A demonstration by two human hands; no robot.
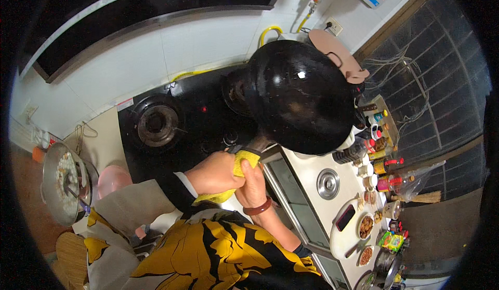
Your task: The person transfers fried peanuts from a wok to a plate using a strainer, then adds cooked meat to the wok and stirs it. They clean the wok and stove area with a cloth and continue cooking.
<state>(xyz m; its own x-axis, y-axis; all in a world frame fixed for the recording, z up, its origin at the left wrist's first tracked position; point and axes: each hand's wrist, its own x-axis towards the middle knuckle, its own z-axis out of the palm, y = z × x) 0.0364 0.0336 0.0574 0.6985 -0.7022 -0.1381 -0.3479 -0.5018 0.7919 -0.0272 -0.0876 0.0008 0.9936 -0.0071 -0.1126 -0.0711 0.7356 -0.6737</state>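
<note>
A large black wok (302,95) is raised and tilted above the right part of the gas hob (191,122). I cannot tell whether its glossy face is the inside or the underside. A yellow cloth (246,158) is wrapped around its handle (262,142). My left hand (218,173) grips the cloth and handle from the left. Close against it, my right hand (250,186), with a reddish-brown bangle (257,207) at the wrist, grips them too. Part of a white dish (353,136) shows at the wok's lower right edge; the wok hides the rest.
A left burner (158,122) is uncovered. At far left, a metal pan (62,184) holds whitish pieces and a ladle. Bottles (354,149), a metal lid (328,184), a phone (345,218), a bowl of brown food (365,227) and a dish of peanuts (366,255) stand to the right.
</note>
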